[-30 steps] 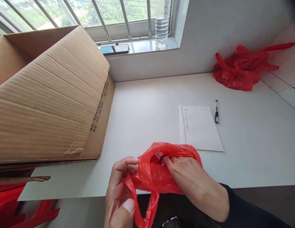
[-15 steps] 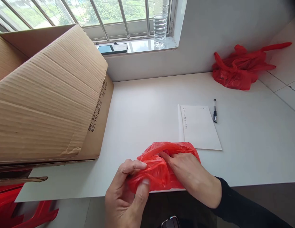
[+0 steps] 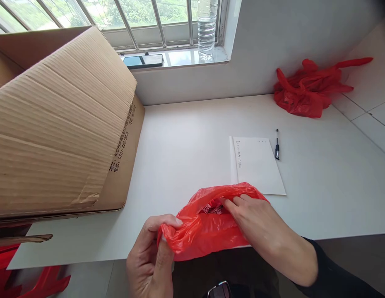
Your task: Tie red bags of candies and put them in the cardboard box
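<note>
A red plastic bag (image 3: 205,229) lies at the near edge of the white table (image 3: 192,140). My left hand (image 3: 149,260) pinches the bag's left rim between thumb and fingers. My right hand (image 3: 261,225) rests on the bag's right side, its fingertips tucked into the opening and touching a red item with white print (image 3: 211,208) inside. What else the bag holds is hidden.
A large open cardboard box (image 3: 62,124) fills the left. A white paper sheet (image 3: 257,165) and a pen (image 3: 277,145) lie right of centre. Another crumpled red bag (image 3: 307,93) sits at the far right. A water bottle (image 3: 206,29) and a phone (image 3: 143,60) are on the windowsill.
The bag's hanging handle has been gathered up. My left hand shifted down and left along the rim, stretching the bag wider, and the printed item shows again in the opening.
</note>
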Demonstrator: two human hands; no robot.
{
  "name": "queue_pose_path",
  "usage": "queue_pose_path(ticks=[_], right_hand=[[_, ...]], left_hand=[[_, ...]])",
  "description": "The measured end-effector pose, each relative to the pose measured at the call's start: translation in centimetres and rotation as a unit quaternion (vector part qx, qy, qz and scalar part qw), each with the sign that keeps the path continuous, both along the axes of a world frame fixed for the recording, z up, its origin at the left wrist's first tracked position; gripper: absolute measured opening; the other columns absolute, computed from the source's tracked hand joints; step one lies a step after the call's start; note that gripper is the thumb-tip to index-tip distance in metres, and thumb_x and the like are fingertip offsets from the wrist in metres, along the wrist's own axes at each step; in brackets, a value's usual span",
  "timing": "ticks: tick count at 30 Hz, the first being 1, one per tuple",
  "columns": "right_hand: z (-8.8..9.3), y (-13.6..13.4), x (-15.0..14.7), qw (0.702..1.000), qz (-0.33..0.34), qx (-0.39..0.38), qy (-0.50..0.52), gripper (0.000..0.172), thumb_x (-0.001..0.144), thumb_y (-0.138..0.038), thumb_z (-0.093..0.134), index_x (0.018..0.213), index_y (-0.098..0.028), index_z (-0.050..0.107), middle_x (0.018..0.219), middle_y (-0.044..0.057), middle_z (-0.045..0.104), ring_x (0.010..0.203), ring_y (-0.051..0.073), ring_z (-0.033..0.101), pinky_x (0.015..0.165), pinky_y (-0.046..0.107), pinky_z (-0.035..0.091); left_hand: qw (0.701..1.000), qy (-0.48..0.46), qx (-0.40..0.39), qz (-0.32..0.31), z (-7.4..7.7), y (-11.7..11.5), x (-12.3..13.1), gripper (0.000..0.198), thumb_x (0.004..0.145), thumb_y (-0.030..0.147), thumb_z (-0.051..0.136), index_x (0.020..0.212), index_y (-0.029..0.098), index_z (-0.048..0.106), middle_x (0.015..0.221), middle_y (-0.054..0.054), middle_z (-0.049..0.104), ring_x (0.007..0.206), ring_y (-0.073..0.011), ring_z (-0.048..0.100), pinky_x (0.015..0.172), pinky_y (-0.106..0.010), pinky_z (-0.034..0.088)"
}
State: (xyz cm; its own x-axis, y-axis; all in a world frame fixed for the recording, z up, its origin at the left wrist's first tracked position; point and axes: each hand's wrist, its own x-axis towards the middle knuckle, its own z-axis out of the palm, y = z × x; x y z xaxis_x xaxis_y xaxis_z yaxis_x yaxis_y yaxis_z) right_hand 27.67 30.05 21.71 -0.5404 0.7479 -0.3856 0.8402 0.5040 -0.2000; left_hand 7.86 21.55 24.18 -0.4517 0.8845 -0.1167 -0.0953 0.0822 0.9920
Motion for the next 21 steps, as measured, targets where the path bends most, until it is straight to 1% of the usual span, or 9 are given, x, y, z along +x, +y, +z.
queue_pose_path(ticks=[4,8,10,12,14,15,17,19,21], right_hand=[[-0.4,-1.3,1.1,0.997,0.02,0.035,0.06,0.039,0.081,0.001,0.053,0.105,-0.026,0.066,0.1,0.005,0.07,0.086,0.026,0.067,0.062,0.037,0.05],[-1.0,-2.1,2.1,0.993,0.041,0.067,0.09,0.044,0.078,0.004,0.051,0.107,-0.026,0.065,0.101,0.006,0.068,0.084,0.025,0.065,0.069,0.04,0.052],[-0.5,-2.3,2.7,0.99,0.033,0.099,0.093,0.044,0.075,0.006,0.049,0.102,-0.026,0.064,0.097,0.006,0.068,0.08,0.025,0.063,0.068,0.04,0.052],[0.6,-2.4,3.4,0.99,0.023,0.114,0.085,0.041,0.072,0.008,0.047,0.091,-0.025,0.063,0.09,0.005,0.066,0.074,0.024,0.061,0.063,0.04,0.05],[1.9,-2.6,3.8,0.989,0.023,0.119,0.087,0.039,0.071,0.008,0.046,0.085,-0.024,0.062,0.086,0.005,0.066,0.071,0.024,0.061,0.062,0.04,0.051],[2.5,-2.6,3.9,0.987,0.025,0.127,0.092,0.039,0.072,0.008,0.046,0.088,-0.023,0.063,0.087,0.005,0.066,0.072,0.024,0.062,0.064,0.04,0.052],[3.3,-2.7,4.0,0.98,0.026,0.16,0.111,0.044,0.08,0.005,0.045,0.107,-0.023,0.066,0.095,0.007,0.069,0.081,0.025,0.064,0.073,0.043,0.055],[3.6,-2.5,4.0,0.97,0.014,0.205,0.131,0.046,0.092,-0.003,0.045,0.132,-0.023,0.058,0.112,0.009,0.069,0.098,0.027,0.064,0.086,0.045,0.054],[3.4,-2.3,4.1,0.957,-0.004,0.251,0.142,0.047,0.101,-0.015,0.046,0.147,-0.023,0.047,0.129,0.012,0.063,0.114,0.029,0.059,0.098,0.047,0.049]], left_hand=[[0.999,-0.048,0.008,0.022,1.0,0.1,0.6,0.021,0.086,0.045,0.075,0.077,0.027,0.072,0.078,-0.001,0.061,0.066,-0.0149,0.056,0.056,-0.021,0.051],[0.997,-0.063,0.023,-0.025,1.4,0.2,0.8,0.028,0.082,0.053,0.076,0.074,0.026,0.071,0.069,-0.002,0.054,0.061,-0.0156,0.05,0.052,-0.024,0.047],[0.997,-0.071,0.015,-0.033,1.4,0.2,0.5,0.029,0.082,0.053,0.076,0.072,0.026,0.071,0.067,-0.001,0.052,0.059,-0.0155,0.05,0.052,-0.025,0.047],[0.996,-0.079,0.006,-0.029,1.3,0.1,0.2,0.028,0.083,0.05,0.076,0.07,0.026,0.069,0.066,-0.001,0.051,0.058,-0.0145,0.05,0.052,-0.024,0.046],[0.996,-0.083,0.006,-0.031,1.3,0.0,0.0,0.028,0.084,0.05,0.076,0.071,0.026,0.069,0.067,-0.001,0.052,0.058,-0.0144,0.051,0.052,-0.024,0.048],[0.996,-0.084,0.008,-0.041,1.4,0.0,0.1,0.027,0.083,0.05,0.076,0.072,0.026,0.069,0.067,-0.001,0.053,0.058,-0.0146,0.052,0.053,-0.025,0.048],[0.996,-0.084,0.012,-0.041,1.6,0.1,0.7,0.023,0.081,0.047,0.079,0.075,0.028,0.068,0.067,-0.001,0.055,0.057,-0.0154,0.054,0.052,-0.026,0.049],[0.997,-0.072,0.02,-0.009,1.9,0.2,1.7,0.022,0.08,0.044,0.082,0.079,0.029,0.065,0.068,0.0,0.055,0.058,-0.0162,0.053,0.052,-0.026,0.048],[0.998,-0.04,0.035,0.029,2.0,0.3,2.5,0.024,0.081,0.045,0.081,0.084,0.03,0.062,0.071,0.001,0.054,0.062,-0.0161,0.052,0.056,-0.027,0.047]])
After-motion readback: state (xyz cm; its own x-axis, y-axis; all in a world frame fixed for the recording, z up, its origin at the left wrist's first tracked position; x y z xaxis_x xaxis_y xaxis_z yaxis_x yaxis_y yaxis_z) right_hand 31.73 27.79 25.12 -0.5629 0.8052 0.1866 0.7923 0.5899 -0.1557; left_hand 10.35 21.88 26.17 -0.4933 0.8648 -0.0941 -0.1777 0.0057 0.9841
